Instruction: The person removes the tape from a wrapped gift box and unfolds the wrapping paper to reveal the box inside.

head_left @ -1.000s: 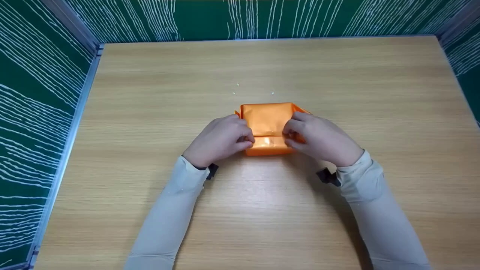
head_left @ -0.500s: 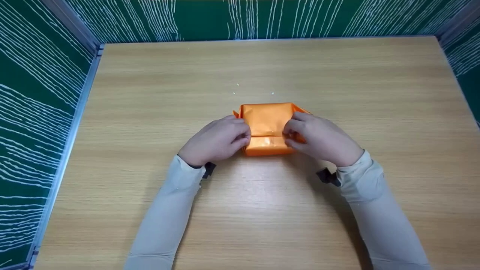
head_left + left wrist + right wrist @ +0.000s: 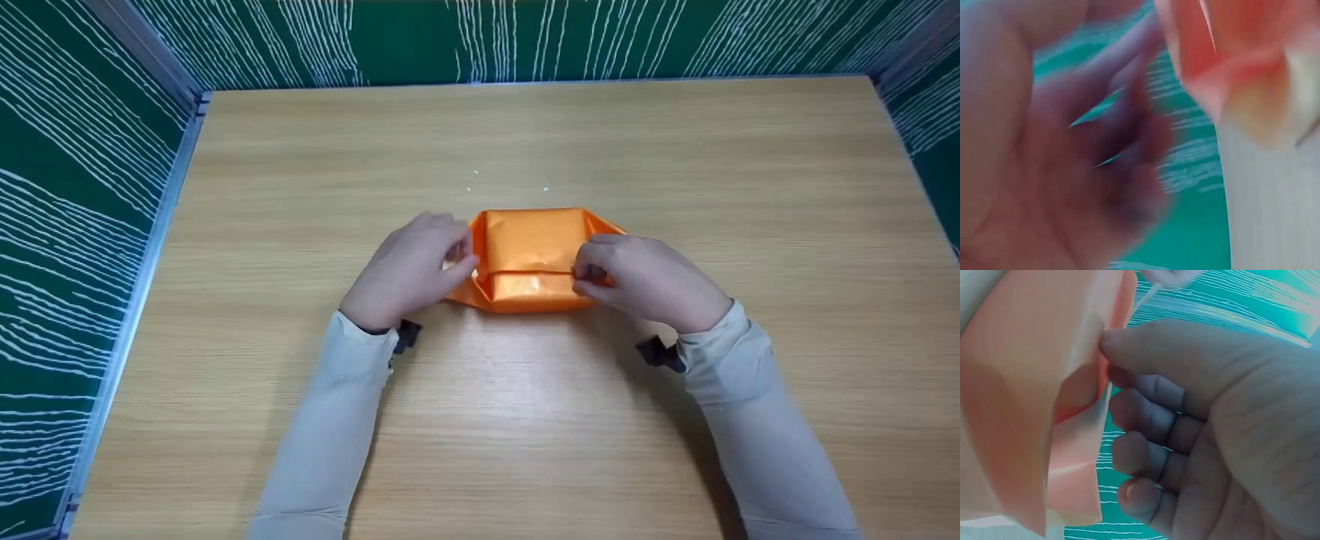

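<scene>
A parcel wrapped in shiny orange paper point(image 3: 532, 240) lies in the middle of the table, with a crosswise seam along its top. At its left end a loose paper flap point(image 3: 469, 295) spreads outward. My left hand point(image 3: 412, 270) is beside that end, its fingers loosely bent and apart; its own wrist view is blurred, with a finger close to the orange paper point(image 3: 1196, 50). My right hand point(image 3: 645, 277) is at the right end, where thumb and index finger pinch the edge of the wrapping paper point(image 3: 1078, 399). The other fingers of this hand curl beside the open folds.
The light wood table point(image 3: 525, 435) is bordered by green panels point(image 3: 405, 45) with white streaks at the back and sides. A few tiny white specks point(image 3: 545, 189) lie behind the parcel. Both forearms are in grey sleeves point(image 3: 322, 435).
My left hand has moved left off the parcel's top, and the left paper end now spreads outward. My right hand has shifted slightly right, still at the right end.
</scene>
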Tool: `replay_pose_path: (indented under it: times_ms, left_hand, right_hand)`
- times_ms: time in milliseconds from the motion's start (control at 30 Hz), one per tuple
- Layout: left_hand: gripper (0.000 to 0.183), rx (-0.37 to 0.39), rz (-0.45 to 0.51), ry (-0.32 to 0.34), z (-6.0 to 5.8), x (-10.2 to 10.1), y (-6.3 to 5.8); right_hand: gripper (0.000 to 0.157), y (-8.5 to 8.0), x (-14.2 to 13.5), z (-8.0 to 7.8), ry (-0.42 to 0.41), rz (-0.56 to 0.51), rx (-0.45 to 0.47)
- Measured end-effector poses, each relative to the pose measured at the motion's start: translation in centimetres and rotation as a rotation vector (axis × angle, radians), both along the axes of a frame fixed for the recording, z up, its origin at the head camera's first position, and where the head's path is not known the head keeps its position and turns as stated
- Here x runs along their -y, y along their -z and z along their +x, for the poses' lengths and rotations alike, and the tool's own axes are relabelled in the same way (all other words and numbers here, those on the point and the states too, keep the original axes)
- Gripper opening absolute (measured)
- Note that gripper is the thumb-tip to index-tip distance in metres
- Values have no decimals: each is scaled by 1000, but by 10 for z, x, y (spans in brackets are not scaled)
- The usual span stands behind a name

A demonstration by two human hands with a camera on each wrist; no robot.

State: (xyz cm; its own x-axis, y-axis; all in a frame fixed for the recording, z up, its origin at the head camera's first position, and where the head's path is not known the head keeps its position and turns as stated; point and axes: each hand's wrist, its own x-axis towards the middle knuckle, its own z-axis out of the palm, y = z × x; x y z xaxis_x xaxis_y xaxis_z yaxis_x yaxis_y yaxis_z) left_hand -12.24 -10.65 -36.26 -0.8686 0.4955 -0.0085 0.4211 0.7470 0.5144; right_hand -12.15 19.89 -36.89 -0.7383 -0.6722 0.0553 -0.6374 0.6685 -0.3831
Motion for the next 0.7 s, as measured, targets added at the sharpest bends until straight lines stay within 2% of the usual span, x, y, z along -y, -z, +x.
replay_pose_path:
  times_ms: [100,233,433,600,700]
  left_hand:
    - [28,-114,29,-20,1,-15,5]
    - [56,-185,-12,6,3,-32,14]
    - [66,-212,-47,9,3,-39,21]
    - [75,-239,-13,-4,3,-40,22]
    - [75,-277,-7,-3,3,-41,24]
  right_hand:
    - [4,-1,-1,0,-7,1,4]
    - [9,-4,-3,-1,9,23,12]
    - [26,-7,-5,-6,74,41,34]
    - [30,-4,-12,-17,177,-34,75]
    - [40,2,-18,-27,195,-99,121]
